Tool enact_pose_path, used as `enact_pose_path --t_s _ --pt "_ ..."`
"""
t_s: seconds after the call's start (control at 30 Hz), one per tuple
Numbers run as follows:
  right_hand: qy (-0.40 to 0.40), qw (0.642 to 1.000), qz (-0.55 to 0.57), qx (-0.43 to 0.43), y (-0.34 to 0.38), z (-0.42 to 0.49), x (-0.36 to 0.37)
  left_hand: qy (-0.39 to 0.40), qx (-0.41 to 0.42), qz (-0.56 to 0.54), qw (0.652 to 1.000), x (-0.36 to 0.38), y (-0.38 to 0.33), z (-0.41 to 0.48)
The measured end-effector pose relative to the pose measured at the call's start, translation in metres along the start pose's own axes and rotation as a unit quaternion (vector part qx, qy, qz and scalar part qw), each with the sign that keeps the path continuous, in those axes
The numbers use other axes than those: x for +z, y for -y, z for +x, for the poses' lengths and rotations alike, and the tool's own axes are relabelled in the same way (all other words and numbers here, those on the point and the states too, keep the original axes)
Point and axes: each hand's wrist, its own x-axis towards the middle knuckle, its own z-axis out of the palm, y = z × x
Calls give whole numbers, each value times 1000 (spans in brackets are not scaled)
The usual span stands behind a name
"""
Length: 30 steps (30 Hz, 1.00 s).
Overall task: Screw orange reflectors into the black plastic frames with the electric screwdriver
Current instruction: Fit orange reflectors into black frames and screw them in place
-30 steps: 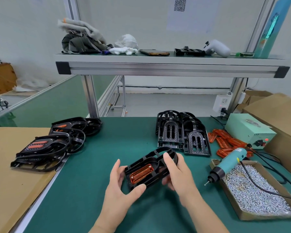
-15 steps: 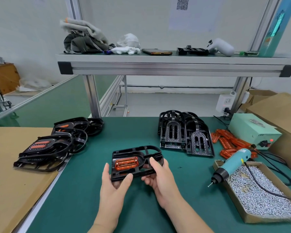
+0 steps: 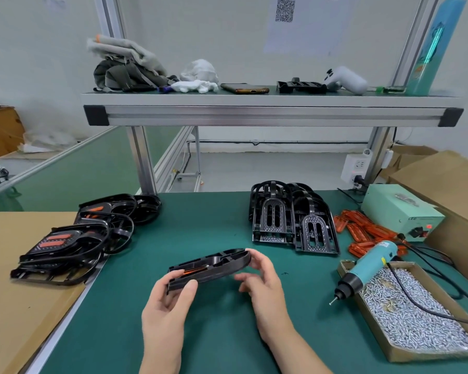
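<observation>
Just above the green desk [image 3: 222, 333], the frame [image 3: 216, 263] sits nearly edge-on between both hands, so only a thin orange sliver of the reflector [image 3: 193, 271] shows inside it. The left hand [image 3: 165, 309] pinches the squared end, thumb on top. The right hand [image 3: 266, 290] has its fingers curled round the rounded end.

Off to the right the screwdriver [image 3: 368, 268] lies propped on the rim of a box [image 3: 430, 356] of screws, with loose reflectors [image 3: 362, 230] behind it. The empty frames [image 3: 292, 220] are stacked further back and the finished frames [image 3: 65, 247] are piled left, half on a cardboard sheet [image 3: 25, 306]. A metal shelf [image 3: 254, 114] overhead holds clothes [image 3: 125, 74] and a phone [image 3: 245, 89], and the walls are white.

Can't make out any screw holes at this angle, and the box is cut off at the right edge.
</observation>
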Motion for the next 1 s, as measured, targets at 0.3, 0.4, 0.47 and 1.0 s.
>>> enact_pose_path --t_s 0.3,0.4,0.47,1.0 --pt "-95 994 -35 -51 -8 4 -1 -18 21 49 998 3 6 -4" --pt "-104 994 -34 -24 -9 2 -1 -44 24 105 993 2 10 -3" --pt "-92 995 -48 -11 -8 2 -2 -60 2 117 991 2 10 -1" --pt "69 996 -51 -26 2 -10 5 -50 -125 104 985 4 -10 2"
